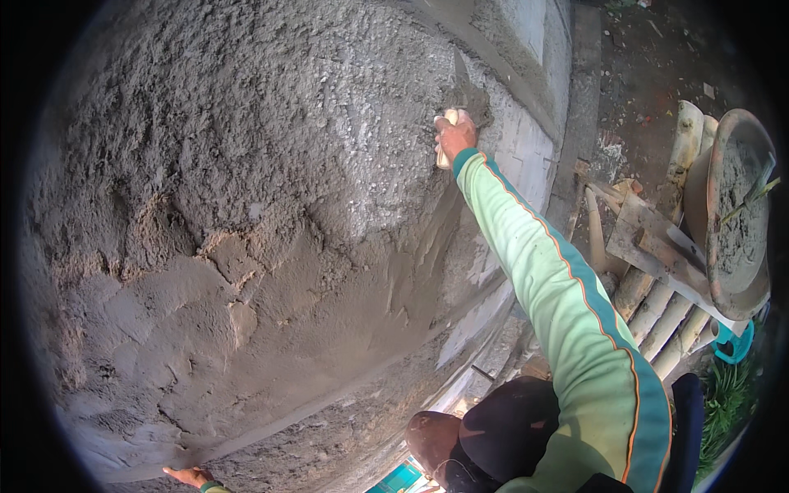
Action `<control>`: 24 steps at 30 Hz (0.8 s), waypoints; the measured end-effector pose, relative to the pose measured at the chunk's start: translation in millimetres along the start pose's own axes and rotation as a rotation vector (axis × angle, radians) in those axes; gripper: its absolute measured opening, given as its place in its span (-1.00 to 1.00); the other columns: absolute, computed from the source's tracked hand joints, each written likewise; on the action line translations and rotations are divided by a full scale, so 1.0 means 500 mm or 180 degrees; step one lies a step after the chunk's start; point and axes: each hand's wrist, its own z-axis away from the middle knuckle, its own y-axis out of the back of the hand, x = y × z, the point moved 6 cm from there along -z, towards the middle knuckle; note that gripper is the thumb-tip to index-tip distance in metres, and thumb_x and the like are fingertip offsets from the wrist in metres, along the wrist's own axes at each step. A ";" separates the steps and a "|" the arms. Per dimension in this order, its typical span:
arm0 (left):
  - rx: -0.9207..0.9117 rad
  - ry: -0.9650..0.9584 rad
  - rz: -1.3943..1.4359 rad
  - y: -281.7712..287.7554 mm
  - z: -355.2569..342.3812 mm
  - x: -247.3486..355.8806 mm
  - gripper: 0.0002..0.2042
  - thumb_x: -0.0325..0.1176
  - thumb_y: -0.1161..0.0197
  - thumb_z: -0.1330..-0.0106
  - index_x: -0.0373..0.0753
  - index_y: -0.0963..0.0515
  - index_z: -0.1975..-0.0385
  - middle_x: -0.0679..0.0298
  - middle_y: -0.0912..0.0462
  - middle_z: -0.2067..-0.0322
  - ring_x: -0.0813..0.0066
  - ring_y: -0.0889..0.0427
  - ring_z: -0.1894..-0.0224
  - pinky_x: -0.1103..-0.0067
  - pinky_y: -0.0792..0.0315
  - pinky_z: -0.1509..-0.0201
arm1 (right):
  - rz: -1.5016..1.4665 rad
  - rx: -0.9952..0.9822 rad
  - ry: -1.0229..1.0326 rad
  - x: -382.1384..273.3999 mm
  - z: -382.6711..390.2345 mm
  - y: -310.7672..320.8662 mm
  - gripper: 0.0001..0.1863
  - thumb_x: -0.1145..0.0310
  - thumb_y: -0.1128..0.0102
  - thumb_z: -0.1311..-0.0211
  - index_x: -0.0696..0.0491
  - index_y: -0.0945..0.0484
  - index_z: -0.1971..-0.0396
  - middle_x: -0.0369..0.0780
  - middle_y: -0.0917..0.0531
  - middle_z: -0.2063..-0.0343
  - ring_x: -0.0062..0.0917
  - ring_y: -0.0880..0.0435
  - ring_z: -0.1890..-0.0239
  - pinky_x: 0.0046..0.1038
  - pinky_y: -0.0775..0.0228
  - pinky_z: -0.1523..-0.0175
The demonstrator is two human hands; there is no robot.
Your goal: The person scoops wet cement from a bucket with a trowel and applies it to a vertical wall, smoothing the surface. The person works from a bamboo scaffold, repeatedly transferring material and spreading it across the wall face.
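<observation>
My right hand (457, 135) is closed around the pale handle of a trowel (461, 72), reached far out along a rough grey wall (246, 107). The trowel's pointed blade lies against the wall, and a lump of wet mortar (472, 100) sits beside it. At the lower left, my left hand (188, 476) rests with its fingers stretched out at a long edge in the plaster. Smoother, damp mortar (329, 316) covers the wall between the two hands. Higher up the surface is coarse and pebbly.
To the right, a round basin (717, 238) with grey mortar and a stick in it stands on bamboo poles (662, 316) and boards (645, 238). A teal plastic object (733, 343) and grass (727, 411) lie below it. Dark rounded shapes (509, 427) show at the bottom.
</observation>
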 end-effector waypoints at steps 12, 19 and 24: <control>0.0094 -0.0287 -0.0300 0.028 -0.076 -0.062 -0.33 0.14 0.20 -0.54 -0.29 -0.19 -0.42 0.08 -0.33 -0.36 0.14 -0.36 -0.34 0.25 -0.18 -0.43 | 0.0142 0.0125 -0.1201 0.126 -0.007 0.312 -0.54 0.07 -0.05 -0.44 0.13 -0.32 -0.08 -0.15 -0.55 0.40 -0.43 -0.54 0.58 -0.37 -0.48 0.55; 0.0012 -0.0527 -0.0435 0.062 -0.109 -0.025 -0.35 0.13 0.17 -0.53 -0.25 -0.19 -0.43 0.10 -0.34 -0.35 0.15 -0.36 -0.33 0.28 -0.20 -0.42 | 0.0229 -0.0014 -0.1406 0.097 -0.107 0.175 -0.52 -0.07 0.04 -0.48 0.04 -0.44 -0.07 -0.16 -0.58 0.37 -0.44 -0.60 0.49 -0.35 -0.54 0.45; 0.0134 -0.0153 -0.0272 -0.026 0.004 -0.044 -0.38 0.07 0.14 -0.54 -0.20 -0.15 -0.46 0.14 -0.33 -0.36 0.15 -0.37 -0.33 0.26 -0.20 -0.41 | 0.0516 -0.0139 -0.1932 0.169 -0.107 0.196 -0.49 -0.07 0.04 -0.48 0.09 -0.39 -0.10 -0.08 -0.59 0.34 -0.36 -0.59 0.51 -0.22 -0.54 0.42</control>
